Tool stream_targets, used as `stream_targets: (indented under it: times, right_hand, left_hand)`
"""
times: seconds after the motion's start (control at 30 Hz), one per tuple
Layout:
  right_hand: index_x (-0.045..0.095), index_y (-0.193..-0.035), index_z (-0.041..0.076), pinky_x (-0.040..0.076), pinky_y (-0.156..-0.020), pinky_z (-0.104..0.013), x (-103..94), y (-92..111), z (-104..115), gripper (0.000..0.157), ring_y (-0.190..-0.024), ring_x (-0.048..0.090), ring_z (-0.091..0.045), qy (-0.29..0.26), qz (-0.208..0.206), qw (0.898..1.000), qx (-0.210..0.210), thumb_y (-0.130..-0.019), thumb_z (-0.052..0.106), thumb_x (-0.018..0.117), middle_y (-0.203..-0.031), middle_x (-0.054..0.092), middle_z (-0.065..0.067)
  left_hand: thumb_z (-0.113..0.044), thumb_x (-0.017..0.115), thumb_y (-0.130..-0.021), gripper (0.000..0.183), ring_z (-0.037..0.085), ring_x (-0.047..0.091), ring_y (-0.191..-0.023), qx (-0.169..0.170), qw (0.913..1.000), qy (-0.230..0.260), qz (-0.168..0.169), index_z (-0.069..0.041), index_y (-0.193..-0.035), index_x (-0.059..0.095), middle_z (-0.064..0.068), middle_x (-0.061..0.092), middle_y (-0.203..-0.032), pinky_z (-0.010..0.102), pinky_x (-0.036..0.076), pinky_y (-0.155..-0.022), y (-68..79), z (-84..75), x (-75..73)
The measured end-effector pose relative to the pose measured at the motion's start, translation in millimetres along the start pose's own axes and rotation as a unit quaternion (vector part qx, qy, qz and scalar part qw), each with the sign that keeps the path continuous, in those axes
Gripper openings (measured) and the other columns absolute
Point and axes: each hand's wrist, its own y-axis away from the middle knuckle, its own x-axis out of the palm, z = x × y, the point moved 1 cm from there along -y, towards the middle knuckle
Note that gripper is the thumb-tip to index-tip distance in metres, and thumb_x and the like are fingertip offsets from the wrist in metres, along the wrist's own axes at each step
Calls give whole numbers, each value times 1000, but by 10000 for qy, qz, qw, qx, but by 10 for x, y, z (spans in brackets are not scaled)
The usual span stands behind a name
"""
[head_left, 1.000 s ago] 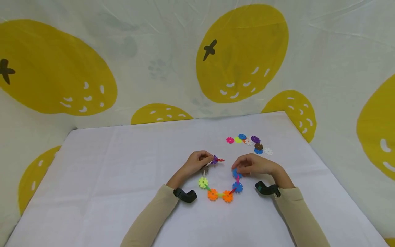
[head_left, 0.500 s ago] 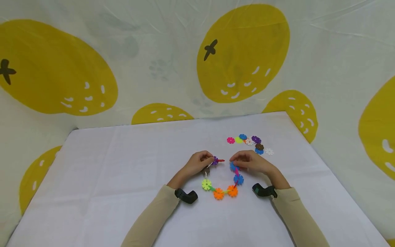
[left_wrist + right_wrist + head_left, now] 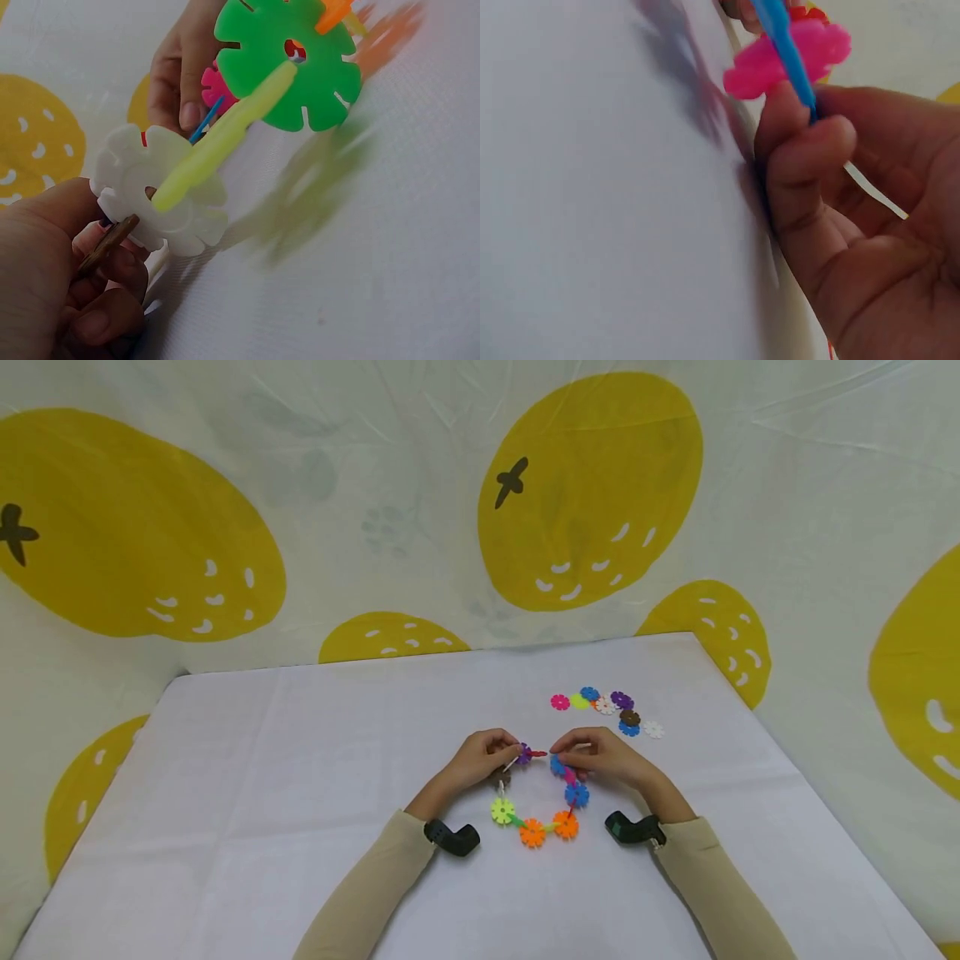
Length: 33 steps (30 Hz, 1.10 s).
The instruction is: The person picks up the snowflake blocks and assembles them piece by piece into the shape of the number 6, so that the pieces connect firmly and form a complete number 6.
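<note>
A chain of slotted snowflake discs forms a nearly closed ring between the hands in the head view. My left hand [image 3: 483, 757] pinches the purple disc [image 3: 524, 754] at one end; a red disc [image 3: 539, 753] juts from it, edge-on. At the other end my right hand [image 3: 609, 753] pinches a blue disc [image 3: 557, 765]. A small gap separates the red and blue discs. Orange discs [image 3: 532, 833] hang at the near side. The left wrist view shows a white disc [image 3: 202, 217] and a green disc [image 3: 262, 90]; a pink disc [image 3: 750, 67] appears in the right wrist view.
Several loose snowflake discs lie beyond the right hand, among them a pink one [image 3: 559, 702], a purple one [image 3: 622, 700] and a white one [image 3: 653, 729]. The table [image 3: 300, 760] has a white cover. Behind it hangs a fruit-print cloth [image 3: 420, 527].
My right hand has moved left and slightly away from me with the blue disc, narrowing the gap to the red disc. The left hand has hardly moved; the chain's near side shifted slightly right.
</note>
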Motion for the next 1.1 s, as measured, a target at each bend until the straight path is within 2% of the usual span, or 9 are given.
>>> stream_targets:
  times: [0.13, 0.3, 0.47, 0.67, 0.97, 1.1]
  right_hand:
    - [67, -112, -1, 49, -60, -22, 37, -20, 3, 25, -59, 55, -18, 1, -260, 9995, 162, -95, 18, 65, -103, 62, -17]
    - [67, -112, -2, 51, -62, -22, 52, -21, 25, 27, -63, 58, -17, -29, -558, 9980, 294, -94, 19, 67, -102, 65, -15]
    - [67, -113, -3, 51, -66, -22, 58, -22, 21, 29, -63, 58, -16, -125, -441, 9985, 284, -94, 18, 67, -96, 68, -15]
    - [67, -112, -4, 51, -65, -21, 84, -41, 20, 27, -64, 59, -14, -311, -431, 9984, 218, -94, 16, 67, -102, 68, -17]
    - [70, -110, -3, 51, -62, -22, 139, -66, 29, 25, -61, 57, -14, -151, -464, 9988, 106, -93, 15, 68, -87, 69, -9]
    - [71, -109, -3, 50, -61, -21, 150, -65, 42, 23, -62, 58, -14, -77, -487, 9988, -18, -92, 13, 68, -90, 71, -10]
  left_hand:
    - [-22, 62, -97, 21, 8, 49, -59, 71, 9999, -50, 53, -2, -103, 68, -3, 60, -73, 21, 41, -56, -7, 15, 3]
    - [-22, 62, -97, 21, 7, 49, -59, 90, 9998, -137, 113, -3, -103, 68, -3, 59, -72, 21, 41, -56, 0, 8, 3]
    - [-23, 61, -97, 22, 8, 49, -60, 77, 9998, -136, 143, -3, -104, 68, -2, 60, -72, 21, 41, -57, 2, 1, 5]
    - [-22, 61, -98, 23, 7, 49, -60, 75, 9996, -157, 227, -3, -106, 68, -3, 60, -74, 20, 40, -57, -5, -5, -3]
    - [-18, 60, -98, 20, 7, 46, -56, 257, 9992, -122, 269, 0, -102, 68, -3, 58, -71, 20, 39, -52, 0, -8, -30]
    - [-18, 61, -97, 20, 6, 46, -55, 272, 9992, -81, 280, 0, -100, 69, -3, 58, -71, 20, 40, -52, -8, -9, -35]
